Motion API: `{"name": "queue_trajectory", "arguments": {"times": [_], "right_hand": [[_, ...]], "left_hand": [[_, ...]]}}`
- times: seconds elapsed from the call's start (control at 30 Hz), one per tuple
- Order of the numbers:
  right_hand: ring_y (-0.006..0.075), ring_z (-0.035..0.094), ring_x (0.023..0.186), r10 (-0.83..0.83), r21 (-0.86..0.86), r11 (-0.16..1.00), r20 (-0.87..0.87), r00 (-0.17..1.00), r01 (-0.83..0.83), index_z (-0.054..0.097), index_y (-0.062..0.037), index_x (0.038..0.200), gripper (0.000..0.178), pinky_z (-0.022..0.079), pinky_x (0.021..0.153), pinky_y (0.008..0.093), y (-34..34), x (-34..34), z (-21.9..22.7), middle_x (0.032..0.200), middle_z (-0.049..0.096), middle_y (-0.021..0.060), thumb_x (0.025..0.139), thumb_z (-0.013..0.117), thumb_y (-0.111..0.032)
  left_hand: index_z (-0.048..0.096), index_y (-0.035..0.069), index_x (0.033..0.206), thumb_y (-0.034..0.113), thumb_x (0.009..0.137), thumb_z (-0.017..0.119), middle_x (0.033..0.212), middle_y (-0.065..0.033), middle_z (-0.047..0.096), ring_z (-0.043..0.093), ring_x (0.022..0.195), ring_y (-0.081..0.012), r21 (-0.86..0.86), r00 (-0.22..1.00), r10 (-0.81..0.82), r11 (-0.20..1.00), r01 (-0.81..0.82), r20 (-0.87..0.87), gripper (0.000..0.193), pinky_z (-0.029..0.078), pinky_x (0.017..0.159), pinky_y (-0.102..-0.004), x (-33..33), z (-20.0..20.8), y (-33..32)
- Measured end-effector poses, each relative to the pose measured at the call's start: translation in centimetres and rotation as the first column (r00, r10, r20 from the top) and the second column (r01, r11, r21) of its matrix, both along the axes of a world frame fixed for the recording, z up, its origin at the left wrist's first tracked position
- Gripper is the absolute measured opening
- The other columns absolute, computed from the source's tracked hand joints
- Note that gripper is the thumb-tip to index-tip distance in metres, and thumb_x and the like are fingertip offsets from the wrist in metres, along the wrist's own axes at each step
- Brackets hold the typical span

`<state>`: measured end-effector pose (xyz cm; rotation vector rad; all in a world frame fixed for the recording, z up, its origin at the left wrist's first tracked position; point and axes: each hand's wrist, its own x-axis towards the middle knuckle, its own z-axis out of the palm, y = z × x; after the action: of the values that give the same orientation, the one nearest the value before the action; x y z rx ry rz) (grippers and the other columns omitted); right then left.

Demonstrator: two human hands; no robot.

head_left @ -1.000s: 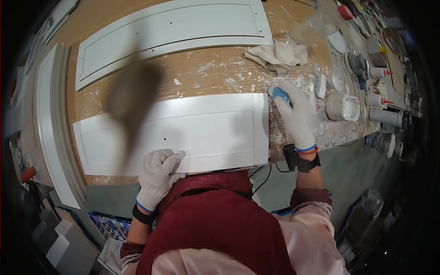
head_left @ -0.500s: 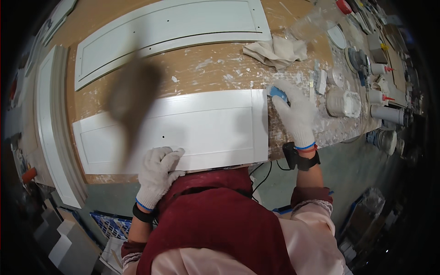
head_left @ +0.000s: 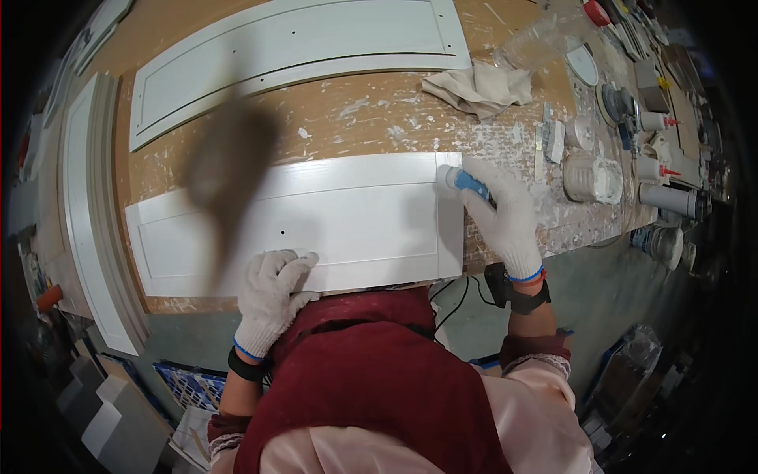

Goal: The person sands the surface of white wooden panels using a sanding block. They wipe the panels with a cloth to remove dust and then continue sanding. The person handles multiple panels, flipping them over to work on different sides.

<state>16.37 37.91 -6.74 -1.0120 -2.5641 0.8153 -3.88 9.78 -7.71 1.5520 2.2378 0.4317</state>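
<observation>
A white framed panel (head_left: 355, 221), like a cabinet door, lies across the bench before me. At its near edge my left hand (head_left: 275, 286), in a white knit glove, has its fingers bent over the top and the thumb along the edge. My right hand (head_left: 502, 207), gloved the same way, is closed around a small blue block (head_left: 471, 183). The block's pale end touches or hovers just over the panel's right end; which one I cannot tell. A dark blurred smear hides part of the panel's left half.
A second white panel (head_left: 316, 41) lies farther back. Several panels are stacked (head_left: 83, 197) at the left. A crumpled cloth (head_left: 480, 88), a clear bottle (head_left: 545, 43), a tub of white paste (head_left: 592, 178) and red-tipped glue bottles (head_left: 649, 168) crowd the right side.
My right hand has shifted slightly left, bringing the blue block from beside the panel onto its right end. The left hand stays on the near edge.
</observation>
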Motion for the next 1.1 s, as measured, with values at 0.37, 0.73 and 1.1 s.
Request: {"name": "queue_trajectory", "arguments": {"times": [0.37,0.73,1.1], "right_hand": [[0.0342,0.06,0.078,0.055,0.143,0.988,-0.028,0.998,-0.05,0.06,-0.0152,0.111,0.033,0.048,0.065,0.0415,-0.7,-2.4,-0.8,0.084,0.06,0.0124,0.079,0.064,-0.012],[0.0387,0.06,0.074,0.042,0.096,0.993,0.202,0.979,-0.063,0.056,-0.0135,0.097,0.016,0.047,0.062,0.0481,-1.8,-2.6,0.4,0.082,0.06,0.0152,0.082,0.059,-0.018],[0.0387,0.061,0.076,0.004,0.23,0.973,0.108,0.994,-0.029,0.056,-0.017,0.103,0.022,0.048,0.063,0.0477,-0.2,-4.5,-1.0,0.083,0.06,0.0154,0.082,0.061,-0.018]], "left_hand": [[0.061,0.019,0.113,0.032,0.058,0.079,0.101,-0.0025,0.057,0.053,0.095,-0.0267,0.008,1.0,0.0,1.0,0.0,0.014,0.059,0.044,0.084,-0.0406,-0.1,-0.2,-0.2],[0.061,0.019,0.115,0.047,0.067,0.069,0.101,-0.0031,0.057,0.053,0.095,-0.0264,0.031,1.0,-0.018,0.999,0.018,0.001,0.056,0.043,0.084,-0.0402,-0.3,-0.8,-0.6],[0.062,0.02,0.115,0.038,0.063,0.074,0.103,-0.0023,0.058,0.053,0.097,-0.0262,0.021,1.0,-0.002,1.0,0.001,0.021,0.056,0.044,0.085,-0.0399,-0.3,-0.8,-0.6]]}}
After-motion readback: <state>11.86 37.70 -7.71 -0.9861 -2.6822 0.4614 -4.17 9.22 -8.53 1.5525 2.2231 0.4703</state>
